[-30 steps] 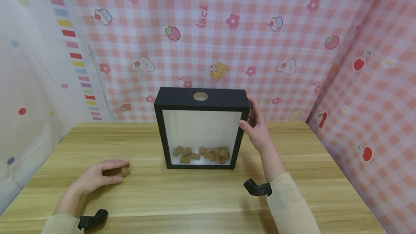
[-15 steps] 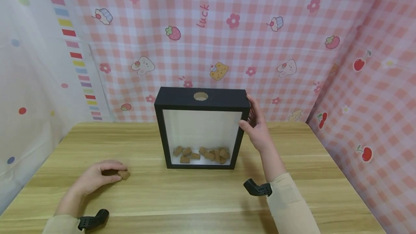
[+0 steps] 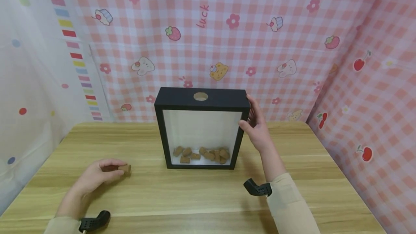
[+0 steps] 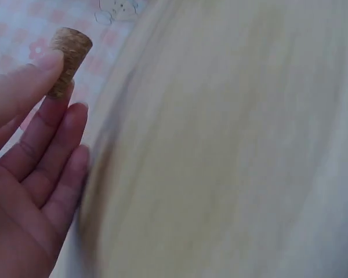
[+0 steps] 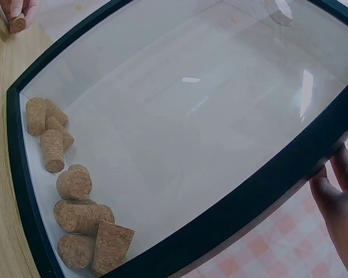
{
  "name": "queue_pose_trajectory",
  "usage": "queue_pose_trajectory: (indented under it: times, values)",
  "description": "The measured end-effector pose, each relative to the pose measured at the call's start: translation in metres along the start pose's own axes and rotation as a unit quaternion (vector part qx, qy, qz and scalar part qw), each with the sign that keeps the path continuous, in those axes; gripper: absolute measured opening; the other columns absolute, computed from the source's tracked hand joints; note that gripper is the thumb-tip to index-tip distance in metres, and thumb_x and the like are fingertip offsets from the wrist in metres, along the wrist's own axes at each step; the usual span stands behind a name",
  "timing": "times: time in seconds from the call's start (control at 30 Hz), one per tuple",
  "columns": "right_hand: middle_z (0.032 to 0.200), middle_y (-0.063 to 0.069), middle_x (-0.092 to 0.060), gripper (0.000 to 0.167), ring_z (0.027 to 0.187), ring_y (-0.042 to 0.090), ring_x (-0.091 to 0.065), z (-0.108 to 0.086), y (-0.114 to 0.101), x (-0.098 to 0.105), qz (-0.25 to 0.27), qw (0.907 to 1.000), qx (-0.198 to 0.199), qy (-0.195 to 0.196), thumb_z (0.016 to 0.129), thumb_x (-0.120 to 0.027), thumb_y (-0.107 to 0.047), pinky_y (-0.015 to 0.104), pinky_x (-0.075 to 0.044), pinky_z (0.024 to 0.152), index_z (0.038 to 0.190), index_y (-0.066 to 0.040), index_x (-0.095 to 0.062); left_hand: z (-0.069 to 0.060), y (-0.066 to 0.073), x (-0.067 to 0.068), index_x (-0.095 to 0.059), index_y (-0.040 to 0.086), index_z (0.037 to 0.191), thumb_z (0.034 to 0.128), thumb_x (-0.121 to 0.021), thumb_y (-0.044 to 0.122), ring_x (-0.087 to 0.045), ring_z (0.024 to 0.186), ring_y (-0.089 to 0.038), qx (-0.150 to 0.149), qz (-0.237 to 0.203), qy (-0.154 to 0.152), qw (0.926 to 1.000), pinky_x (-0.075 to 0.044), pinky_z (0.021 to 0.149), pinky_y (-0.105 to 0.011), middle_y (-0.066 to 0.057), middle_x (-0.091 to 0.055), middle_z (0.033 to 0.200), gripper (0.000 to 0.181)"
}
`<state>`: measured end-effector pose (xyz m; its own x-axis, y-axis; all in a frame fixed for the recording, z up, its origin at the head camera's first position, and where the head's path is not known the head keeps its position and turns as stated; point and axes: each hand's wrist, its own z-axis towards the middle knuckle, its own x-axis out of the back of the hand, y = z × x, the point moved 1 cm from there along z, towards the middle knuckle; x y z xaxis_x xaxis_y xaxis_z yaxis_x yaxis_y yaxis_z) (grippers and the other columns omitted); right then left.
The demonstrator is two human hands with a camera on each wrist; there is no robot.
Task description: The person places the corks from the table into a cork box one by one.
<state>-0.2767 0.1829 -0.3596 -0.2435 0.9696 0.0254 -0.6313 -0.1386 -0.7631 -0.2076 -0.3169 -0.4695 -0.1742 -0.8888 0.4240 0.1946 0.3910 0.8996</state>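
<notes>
Between thumb and fingers, my left hand (image 3: 95, 176) pinches a cork stopper (image 3: 126, 169) at the left of the table. In the left wrist view the cork (image 4: 74, 49) looks tapered, with the thumb against its side. A black shadow box (image 3: 177, 99) with a clear front and a round hole in its top stands upright in the middle. My right hand (image 3: 259, 133) grips its upper right side, thumb at the front edge, fingers partly hidden behind. Several corks (image 5: 84, 217) lie in a loose heap along the bottom inside the box.
The wood-grain table (image 3: 182, 198) reaches back to a pink checked cloth (image 3: 156, 53) hanging behind the box. More printed cloth (image 3: 367, 118) encloses the right side, and a white dotted sheet (image 3: 35, 82) the left. Black wrist mounts (image 3: 94, 221) sit on both forearms.
The cork has turned in my left fingers, and the hand has shifted slightly. My right hand and the box stay where they were.
</notes>
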Motion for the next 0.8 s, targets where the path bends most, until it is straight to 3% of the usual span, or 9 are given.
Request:
queue_pose_trajectory:
  times: [0.17,0.33,0.47,0.57,0.8]
  values:
    - [0.141,0.002,-0.052,0.068,0.119,0.018,-0.05,0.0,0.0,0.0,0.002,1.0,0.0,0.0,0.092,-0.073,-0.026,0.027,-0.045,0.086,0.152,-0.024,-0.04,0.005,0.011,-0.003,-0.067,-0.005,0.118,0.0906,-0.074,0.014,-0.065,0.097,-0.008,0.007,0.004,0.007,0.9999,-0.051,0.081,-0.018,0.004,-0.071,0.108,0.034]
    - [0.141,0.002,-0.051,0.07,0.12,0.018,-0.05,0.0,0.0,-0.001,0.007,1.0,0.005,-0.004,0.092,-0.074,-0.03,0.027,-0.045,0.086,0.152,-0.024,-0.039,0.01,0.036,-0.007,-0.067,-0.004,0.119,0.0918,-0.073,0.015,-0.065,0.094,-0.007,-0.002,0.005,0.018,0.9998,-0.055,0.077,-0.024,0.005,-0.071,0.108,0.033]
    - [0.141,0.002,-0.051,0.069,0.12,0.018,-0.05,0.0,0.001,0.0,0.009,0.9999,0.008,-0.005,0.092,-0.073,-0.028,0.026,-0.046,0.086,0.152,-0.024,-0.04,0.014,0.062,-0.009,-0.068,-0.003,0.119,0.0919,-0.073,0.012,-0.065,0.093,-0.007,-0.025,-0.002,0.03,0.9992,-0.056,0.075,-0.024,0.009,-0.07,0.106,0.031]
    - [0.14,0.001,-0.052,0.069,0.119,0.017,-0.051,0.0,0.001,0.0,0.009,0.9999,0.009,-0.002,0.092,-0.074,-0.028,0.026,-0.045,0.086,0.152,-0.024,-0.04,0.018,0.082,-0.009,-0.069,-0.002,0.118,0.0915,-0.072,0.008,-0.065,0.091,-0.006,-0.06,0.002,0.041,0.9974,-0.055,0.074,-0.022,0.01,-0.07,0.106,0.028]
    - [0.141,0.0,-0.052,0.07,0.119,0.017,-0.05,0.0,0.003,0.0,0.005,1.0,0.006,0.001,0.091,-0.074,-0.03,0.027,-0.045,0.087,0.152,-0.025,-0.04,0.023,0.137,-0.007,-0.071,-0.001,0.117,0.0905,-0.072,0.002,-0.066,0.089,-0.006,-0.115,0.01,0.068,0.991,-0.056,0.072,-0.02,0.011,-0.07,0.106,0.027]
